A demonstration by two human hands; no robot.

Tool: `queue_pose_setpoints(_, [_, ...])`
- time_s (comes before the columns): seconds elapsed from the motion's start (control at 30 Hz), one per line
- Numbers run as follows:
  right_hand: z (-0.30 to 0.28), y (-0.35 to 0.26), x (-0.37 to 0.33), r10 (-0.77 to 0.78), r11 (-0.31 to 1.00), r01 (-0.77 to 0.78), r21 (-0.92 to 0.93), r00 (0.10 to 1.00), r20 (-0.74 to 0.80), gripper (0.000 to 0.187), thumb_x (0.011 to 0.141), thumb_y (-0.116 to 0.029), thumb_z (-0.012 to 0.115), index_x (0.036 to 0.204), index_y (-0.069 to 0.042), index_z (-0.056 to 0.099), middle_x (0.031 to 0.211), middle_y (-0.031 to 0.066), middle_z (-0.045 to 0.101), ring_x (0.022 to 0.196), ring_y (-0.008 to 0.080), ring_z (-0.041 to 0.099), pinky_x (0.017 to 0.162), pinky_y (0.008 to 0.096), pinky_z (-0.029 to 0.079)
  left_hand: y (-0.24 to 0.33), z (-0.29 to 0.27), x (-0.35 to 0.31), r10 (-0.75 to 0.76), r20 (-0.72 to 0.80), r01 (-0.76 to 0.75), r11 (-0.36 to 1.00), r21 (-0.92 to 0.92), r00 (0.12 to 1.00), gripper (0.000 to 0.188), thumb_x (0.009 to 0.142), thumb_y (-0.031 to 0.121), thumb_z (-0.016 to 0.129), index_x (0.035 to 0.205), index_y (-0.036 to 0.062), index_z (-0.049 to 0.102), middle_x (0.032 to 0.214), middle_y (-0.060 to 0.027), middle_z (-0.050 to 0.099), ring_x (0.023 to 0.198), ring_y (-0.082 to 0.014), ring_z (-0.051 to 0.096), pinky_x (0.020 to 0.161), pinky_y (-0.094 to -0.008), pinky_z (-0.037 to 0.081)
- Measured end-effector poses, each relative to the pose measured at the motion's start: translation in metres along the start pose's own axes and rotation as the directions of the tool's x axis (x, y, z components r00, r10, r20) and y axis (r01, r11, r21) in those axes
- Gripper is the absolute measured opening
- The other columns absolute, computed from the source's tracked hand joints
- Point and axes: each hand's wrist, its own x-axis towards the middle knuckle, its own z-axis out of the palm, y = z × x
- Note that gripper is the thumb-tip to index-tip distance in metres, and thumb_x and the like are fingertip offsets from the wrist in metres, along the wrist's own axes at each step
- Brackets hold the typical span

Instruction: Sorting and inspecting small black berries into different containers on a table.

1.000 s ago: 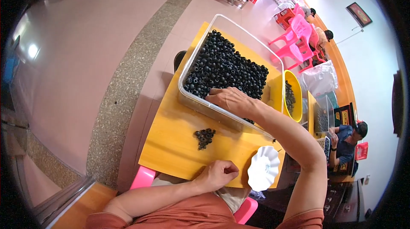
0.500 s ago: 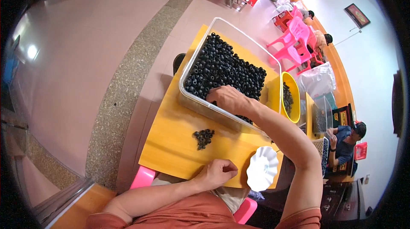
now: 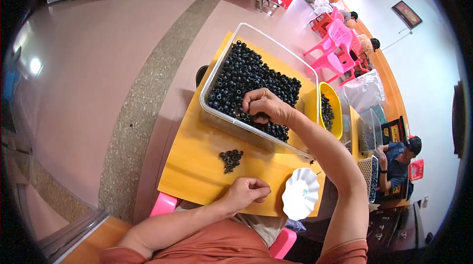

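My right hand [image 3: 263, 106] reaches into a clear plastic bin [image 3: 222, 69] filled with small black ring-shaped pieces [image 3: 249, 77], its fingers curled down around some of them. A small pile of the same black pieces [image 3: 230, 159] lies on the yellow table [image 3: 194, 165] in front of the bin. My left hand [image 3: 245, 191] rests on the table's near edge with fingers curled in; whether it holds anything is hidden. A white scalloped dish [image 3: 300, 193] sits just right of that hand.
A yellow tub [image 3: 334, 106] with more black pieces stands right of the bin. Pink stools [image 3: 164, 204] are under me. Another person [image 3: 394, 158] sits at the right by a basket [image 3: 365, 170]. Pink chairs [image 3: 340, 35] and people are at the back.
My right hand has moved left and deeper into the bin, closing its fingers on black pieces. The left hand has stayed in place.
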Motion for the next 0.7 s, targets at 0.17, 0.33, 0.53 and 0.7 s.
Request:
queue_pose_setpoints(0.17, [-0.005, -0.003, -0.006, -0.041, 0.966, 0.047, 0.256, 0.999, -0.029, 0.009, 0.073, -0.004, 0.052, 0.079, -0.004, 0.058, 0.077, 0.0047, 0.055, 0.045, 0.0101, 0.038, 0.036, 0.0235, 0.031, 0.002, -0.004, 0.001, -0.039, 0.019, 0.042, 0.985, -0.169, 0.999, 0.019, 0.088, 0.016, 0.068, 0.097, -0.0002, 0.066, 0.089, -0.0054, 0.067, 0.078, -0.0117, 0.063, 0.07, -0.0258, 0.053])
queue_pose_setpoints(0.33, [-0.009, -0.009, -0.015, -0.114, 0.926, 0.127, 0.355, 0.992, -0.059, 0.01, 0.073, -0.002, 0.049, 0.079, -0.005, 0.056, 0.077, 0.0084, 0.049, 0.047, 0.0107, 0.035, 0.037, 0.0219, 0.031, 0.015, -0.006, 0.0, -0.025, -0.019, 0.02, 0.975, -0.222, 1.0, 0.017, 0.088, 0.016, 0.067, 0.097, 0.002, 0.065, 0.092, -0.0055, 0.067, 0.082, -0.0126, 0.064, 0.072, -0.0251, 0.054])
queue_pose_setpoints(0.53, [-0.011, -0.012, -0.031, -0.185, 0.88, 0.245, 0.407, 0.966, -0.182, 0.008, 0.075, -0.005, 0.048, 0.08, -0.008, 0.054, 0.077, 0.008, 0.048, 0.047, 0.0118, 0.037, 0.037, 0.0216, 0.03, 0.022, -0.003, -0.003, 0.014, -0.002, -0.014, 0.979, -0.202, 1.0, 0.015, 0.089, 0.014, 0.066, 0.098, 0.002, 0.065, 0.092, -0.0061, 0.067, 0.081, -0.0119, 0.064, 0.071, -0.0244, 0.053])
queue_pose_setpoints(0.7, [-0.02, -0.012, -0.037, -0.252, 0.778, 0.312, 0.544, 0.95, -0.185, 0.006, 0.078, -0.009, 0.05, 0.083, -0.01, 0.052, 0.079, 0.0061, 0.047, 0.048, 0.011, 0.037, 0.038, 0.0205, 0.029, 0.055, 0.03, -0.034, 0.31, -0.122, -0.314, 0.949, -0.015, 0.943, 0.015, 0.09, 0.013, 0.063, 0.098, 0.0007, 0.064, 0.091, -0.0063, 0.066, 0.079, -0.0118, 0.062, 0.073, -0.0247, 0.052])
